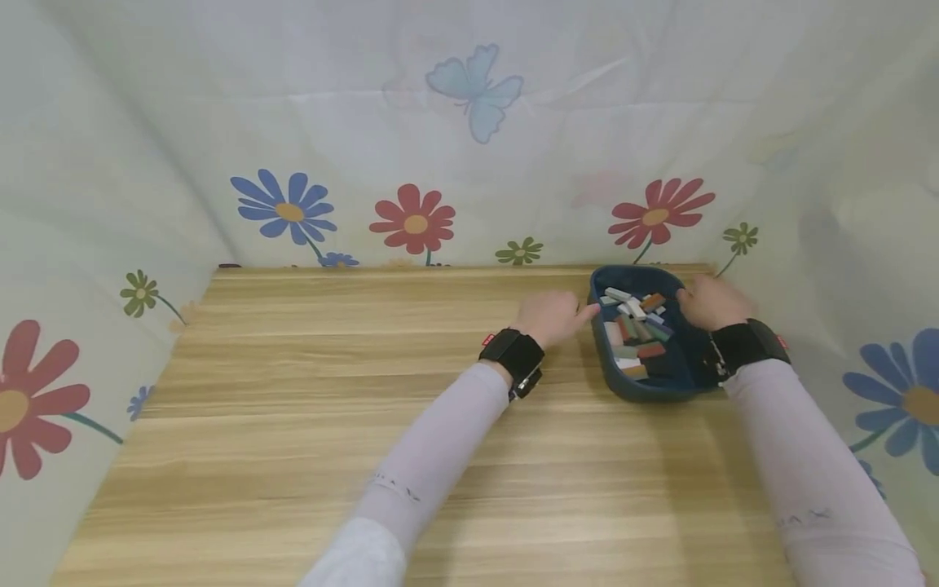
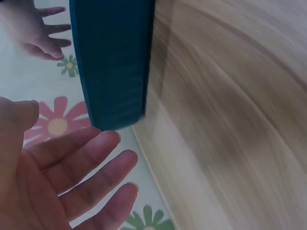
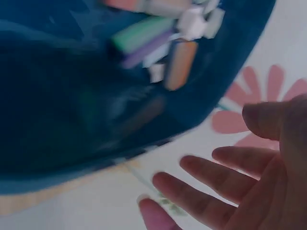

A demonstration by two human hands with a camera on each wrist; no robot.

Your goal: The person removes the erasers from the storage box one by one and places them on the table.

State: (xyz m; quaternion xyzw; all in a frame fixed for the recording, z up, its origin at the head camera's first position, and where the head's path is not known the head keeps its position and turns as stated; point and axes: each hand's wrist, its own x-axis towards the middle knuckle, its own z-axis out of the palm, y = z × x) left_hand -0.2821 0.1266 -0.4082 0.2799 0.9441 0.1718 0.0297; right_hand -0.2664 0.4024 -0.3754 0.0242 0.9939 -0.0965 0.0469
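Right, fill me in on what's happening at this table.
A person is reaching with both arms to a dark blue bin at the far right part of the wooden table. The left hand is at the bin's left side, the right hand at its right. Neither grips it in the wrist views; whether the left one touches it is hard to tell. Small coloured blocks lie jumbled inside, mostly toward the bin's left side.

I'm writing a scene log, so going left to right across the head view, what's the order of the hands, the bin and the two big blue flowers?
Left big blue flower, left hand, bin, right hand, right big blue flower.
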